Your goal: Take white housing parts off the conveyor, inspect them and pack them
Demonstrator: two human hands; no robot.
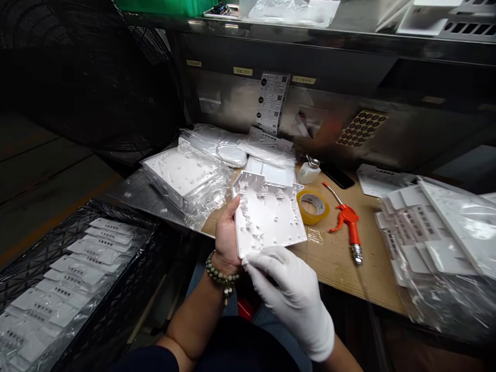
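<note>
A white plastic housing panel [271, 219], its inner side with ribs and small posts facing me, is held tilted over the front edge of the bench. My left hand [228, 235], bare and with a bead bracelet at the wrist, grips the panel by its left edge; the thumb shows in front and the other fingers are hidden behind. My right hand [289, 294], in a white glove, has its thumb and fingertips pinched at the panel's lower left corner. Whether anything small sits between those fingertips cannot be made out.
Right of the panel lie a yellow tape roll [313, 206], a red air blow gun [347, 222], a white pump bottle [309, 170] and a black phone [337, 174]. Bagged panels [437, 243] stand at right; more panels [182, 170] lie left. A black crate [127, 258] holds wrapped panels.
</note>
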